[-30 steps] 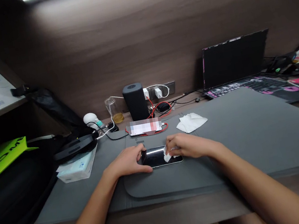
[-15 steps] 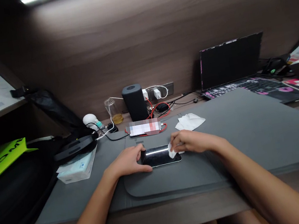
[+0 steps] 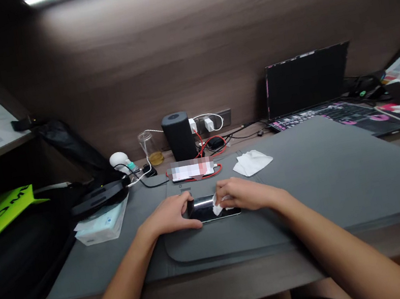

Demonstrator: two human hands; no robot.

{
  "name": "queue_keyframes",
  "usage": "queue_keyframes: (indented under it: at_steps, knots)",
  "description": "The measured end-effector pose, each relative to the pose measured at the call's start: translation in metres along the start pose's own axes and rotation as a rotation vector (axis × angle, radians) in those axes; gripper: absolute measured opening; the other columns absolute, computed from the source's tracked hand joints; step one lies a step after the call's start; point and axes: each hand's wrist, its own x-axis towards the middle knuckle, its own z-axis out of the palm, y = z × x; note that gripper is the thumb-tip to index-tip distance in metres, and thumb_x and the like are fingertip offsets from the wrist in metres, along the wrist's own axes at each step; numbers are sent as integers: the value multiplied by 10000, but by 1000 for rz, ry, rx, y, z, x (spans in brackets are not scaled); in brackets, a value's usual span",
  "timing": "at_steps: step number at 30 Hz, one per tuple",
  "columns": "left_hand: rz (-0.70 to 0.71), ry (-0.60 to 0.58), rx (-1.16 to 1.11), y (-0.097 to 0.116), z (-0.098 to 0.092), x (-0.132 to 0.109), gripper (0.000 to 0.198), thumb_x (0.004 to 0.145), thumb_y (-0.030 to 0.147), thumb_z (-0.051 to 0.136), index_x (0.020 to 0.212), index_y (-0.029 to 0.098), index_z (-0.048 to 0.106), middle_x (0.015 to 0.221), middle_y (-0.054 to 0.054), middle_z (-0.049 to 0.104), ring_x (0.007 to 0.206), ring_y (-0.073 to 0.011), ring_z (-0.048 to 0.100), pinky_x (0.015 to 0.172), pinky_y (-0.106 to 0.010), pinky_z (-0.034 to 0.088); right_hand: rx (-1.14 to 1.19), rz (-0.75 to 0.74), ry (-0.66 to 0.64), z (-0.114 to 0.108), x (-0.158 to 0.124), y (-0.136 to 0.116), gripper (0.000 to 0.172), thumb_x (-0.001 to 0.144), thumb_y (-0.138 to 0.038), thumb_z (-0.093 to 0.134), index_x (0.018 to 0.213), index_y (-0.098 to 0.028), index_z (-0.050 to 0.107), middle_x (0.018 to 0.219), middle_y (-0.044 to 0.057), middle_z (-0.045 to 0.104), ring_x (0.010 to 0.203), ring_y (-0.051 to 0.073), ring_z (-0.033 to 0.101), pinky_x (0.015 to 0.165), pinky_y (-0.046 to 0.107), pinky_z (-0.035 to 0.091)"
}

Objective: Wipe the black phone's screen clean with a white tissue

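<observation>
The grey mat (image 3: 345, 180) spreads across the lower half of the frame. Just below the frame's centre, the right hand (image 3: 246, 193) has its fingertips pinched together on a tissue wad; to its left in the frame, the left hand (image 3: 171, 215) holds the phone (image 3: 203, 211) by its left end, thumb at the lower edge, fingers at the upper. The phone lies screen up on the mat. A spread tissue (image 3: 252, 163) lies above and right of it. The wad (image 3: 216, 206) rests on the screen, so wiping seems mid-course; how much is left, I cannot tell.
</observation>
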Motion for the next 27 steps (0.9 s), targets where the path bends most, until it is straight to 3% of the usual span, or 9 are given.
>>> queue_keyframes:
  at_steps: [6,11,16,22,27]
  knots:
    - [10,-6,-17,-2,1,1,614,685,691,724,1048,221,571,786,23,571,711,-187,553,602,-260,314,-60,32,65,3,-2,-6,154,946,-159,558,991,-171,706,996,90,624,928,221,610,829,330,468]
    - [8,0,-29,-5,2,3,607,677,686,730,1039,223,578,777,26,564,715,-184,552,603,-254,314,151,-67,-126,-4,-8,-4,122,918,-175,627,966,-191,738,962,53,644,917,194,625,834,299,475]
    - [7,-3,-43,-6,3,3,604,674,683,736,1035,224,584,752,35,551,693,-177,547,607,-254,321,103,62,40,-9,-13,7,138,926,-178,599,960,-175,732,977,74,660,917,207,631,828,315,479]
    - [6,0,-44,-5,3,2,600,679,681,737,1039,228,578,757,33,561,705,-184,555,606,-254,321,179,0,-107,-12,-15,6,106,901,-204,645,902,-187,750,929,52,676,881,192,634,820,300,480]
    - [6,-3,-37,-4,1,2,596,694,682,721,1050,226,577,768,27,567,714,-189,559,613,-258,325,139,54,15,-14,-17,11,134,915,-222,611,928,-179,737,950,73,667,924,212,625,849,328,482]
